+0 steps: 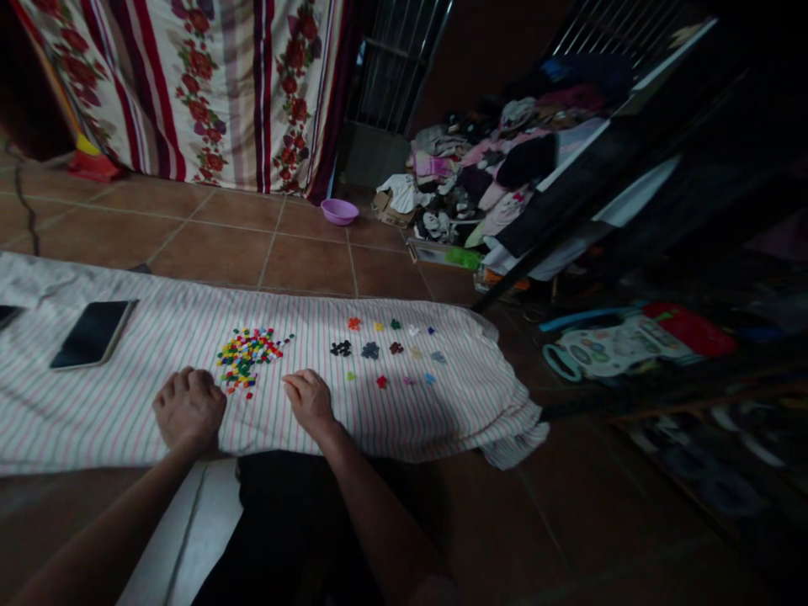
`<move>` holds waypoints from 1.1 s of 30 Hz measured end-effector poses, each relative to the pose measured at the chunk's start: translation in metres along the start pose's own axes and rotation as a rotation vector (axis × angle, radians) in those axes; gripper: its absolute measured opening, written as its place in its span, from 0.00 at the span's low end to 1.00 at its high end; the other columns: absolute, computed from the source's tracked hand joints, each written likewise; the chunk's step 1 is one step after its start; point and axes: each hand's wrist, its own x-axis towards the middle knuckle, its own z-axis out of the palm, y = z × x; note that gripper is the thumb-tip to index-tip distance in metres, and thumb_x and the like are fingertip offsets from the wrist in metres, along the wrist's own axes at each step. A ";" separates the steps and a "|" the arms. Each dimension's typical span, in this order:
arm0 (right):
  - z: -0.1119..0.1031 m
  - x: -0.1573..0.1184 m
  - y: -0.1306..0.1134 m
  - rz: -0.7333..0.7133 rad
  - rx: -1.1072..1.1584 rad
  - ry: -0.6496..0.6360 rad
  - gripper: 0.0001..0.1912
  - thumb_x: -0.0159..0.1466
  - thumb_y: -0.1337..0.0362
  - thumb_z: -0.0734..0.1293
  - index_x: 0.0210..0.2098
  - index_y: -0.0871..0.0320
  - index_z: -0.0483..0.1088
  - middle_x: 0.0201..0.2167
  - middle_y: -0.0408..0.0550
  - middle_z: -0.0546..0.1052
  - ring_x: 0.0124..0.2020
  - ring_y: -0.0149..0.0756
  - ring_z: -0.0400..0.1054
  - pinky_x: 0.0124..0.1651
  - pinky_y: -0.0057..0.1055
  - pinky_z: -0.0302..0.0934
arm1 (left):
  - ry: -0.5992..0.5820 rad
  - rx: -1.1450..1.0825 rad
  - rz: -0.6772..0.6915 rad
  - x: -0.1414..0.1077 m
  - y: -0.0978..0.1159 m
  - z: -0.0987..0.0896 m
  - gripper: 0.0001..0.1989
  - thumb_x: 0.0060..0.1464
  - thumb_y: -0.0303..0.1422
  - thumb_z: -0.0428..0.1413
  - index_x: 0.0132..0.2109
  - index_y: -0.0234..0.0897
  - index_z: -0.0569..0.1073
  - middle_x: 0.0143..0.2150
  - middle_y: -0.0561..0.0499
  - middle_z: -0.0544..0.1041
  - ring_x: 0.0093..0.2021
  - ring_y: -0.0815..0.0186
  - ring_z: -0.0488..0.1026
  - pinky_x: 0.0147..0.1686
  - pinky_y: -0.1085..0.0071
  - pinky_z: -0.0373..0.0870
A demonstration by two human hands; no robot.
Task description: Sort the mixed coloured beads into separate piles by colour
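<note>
A loose pile of small multicoloured beads or blocks lies on a striped cloth. My left hand rests closed on the cloth at the pile's lower left, fingers curled under; its palm is hidden. To the right of the pile, my right hand is closed, thumb and forefinger pinched together. Anything between those fingertips is too small to make out. Further right, little groups sorted by colour form three rows, among them black pieces, grey pieces, orange pieces and red pieces.
A phone lies at the left of the cloth, with another dark device at the frame edge. Beyond, on the tiled floor, are a purple basin and a heap of clothes. A floral curtain hangs behind.
</note>
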 end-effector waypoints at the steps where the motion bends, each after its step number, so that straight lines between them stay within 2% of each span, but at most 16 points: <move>1: -0.002 -0.003 0.001 -0.001 0.027 0.012 0.12 0.68 0.65 0.61 0.44 0.54 0.77 0.37 0.47 0.76 0.41 0.35 0.70 0.46 0.30 0.65 | -0.005 -0.002 0.002 0.000 0.000 -0.001 0.18 0.60 0.35 0.41 0.46 0.32 0.71 0.52 0.38 0.73 0.54 0.49 0.67 0.49 0.56 0.61; 6: -0.025 -0.023 0.018 0.033 0.091 0.150 0.15 0.67 0.67 0.59 0.46 0.54 0.76 0.41 0.48 0.77 0.43 0.34 0.70 0.48 0.30 0.66 | -0.002 -0.021 0.006 -0.001 0.002 -0.005 0.18 0.60 0.34 0.42 0.47 0.30 0.71 0.51 0.36 0.73 0.54 0.48 0.68 0.49 0.56 0.62; 11: -0.069 -0.038 0.058 0.137 -0.029 0.384 0.17 0.66 0.68 0.56 0.43 0.57 0.75 0.43 0.51 0.78 0.47 0.38 0.70 0.54 0.38 0.63 | -0.009 -0.045 0.016 -0.002 0.002 -0.006 0.17 0.59 0.33 0.43 0.45 0.29 0.72 0.50 0.34 0.73 0.53 0.48 0.68 0.49 0.54 0.62; 15: -0.090 -0.042 0.088 0.227 -0.132 0.466 0.18 0.65 0.67 0.55 0.40 0.60 0.75 0.40 0.53 0.79 0.45 0.41 0.70 0.53 0.41 0.62 | -0.001 -0.054 0.013 -0.002 0.000 -0.004 0.16 0.58 0.32 0.44 0.46 0.30 0.72 0.49 0.35 0.73 0.53 0.49 0.67 0.50 0.54 0.62; 20: -0.087 -0.048 0.102 0.258 -0.176 0.455 0.17 0.65 0.67 0.55 0.40 0.61 0.75 0.39 0.54 0.79 0.44 0.41 0.69 0.51 0.40 0.62 | 0.004 -0.047 0.008 -0.001 -0.001 -0.002 0.17 0.59 0.33 0.43 0.47 0.31 0.72 0.50 0.35 0.73 0.52 0.49 0.67 0.50 0.54 0.62; 25: -0.078 -0.052 0.105 0.229 -0.228 0.456 0.15 0.66 0.67 0.56 0.39 0.60 0.74 0.40 0.54 0.78 0.46 0.41 0.68 0.53 0.41 0.60 | -0.004 -0.021 0.007 -0.001 0.000 -0.003 0.18 0.59 0.34 0.42 0.46 0.31 0.71 0.51 0.37 0.73 0.53 0.49 0.67 0.50 0.56 0.61; 33: -0.075 -0.054 0.104 0.230 -0.233 0.474 0.15 0.63 0.71 0.55 0.38 0.59 0.72 0.40 0.54 0.76 0.47 0.42 0.66 0.54 0.42 0.60 | 0.000 -0.066 0.009 -0.001 -0.001 -0.002 0.16 0.59 0.34 0.43 0.46 0.31 0.72 0.51 0.34 0.73 0.53 0.47 0.67 0.49 0.54 0.62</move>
